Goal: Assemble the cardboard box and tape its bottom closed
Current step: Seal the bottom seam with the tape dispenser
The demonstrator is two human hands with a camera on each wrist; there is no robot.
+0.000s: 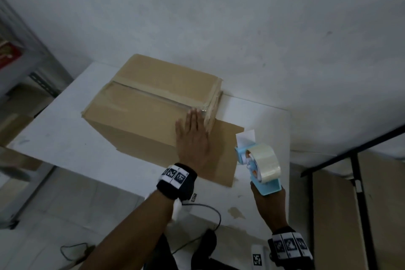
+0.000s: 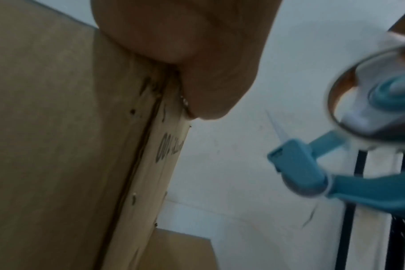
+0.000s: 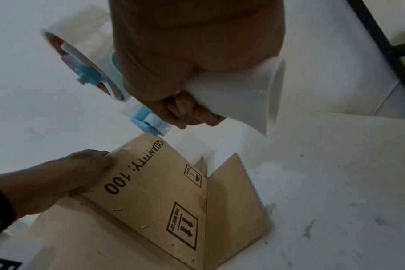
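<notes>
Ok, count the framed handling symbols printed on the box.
2, both on one side of the cardboard box, right wrist view: the arrows symbol nearer the camera, the umbrella symbol beyond it. Other sides may hide more.

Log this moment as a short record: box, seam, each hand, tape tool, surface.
box: cardboard box standing on the white table, flaps folded shut on top
seam: tape strip already along the centre seam
left hand: left hand laid flat, fingers straight, on the box's near right corner
right hand: right hand grips the handle of the blue tape dispenser, held clear of the box
loose flap: open flap lying on the table
</notes>
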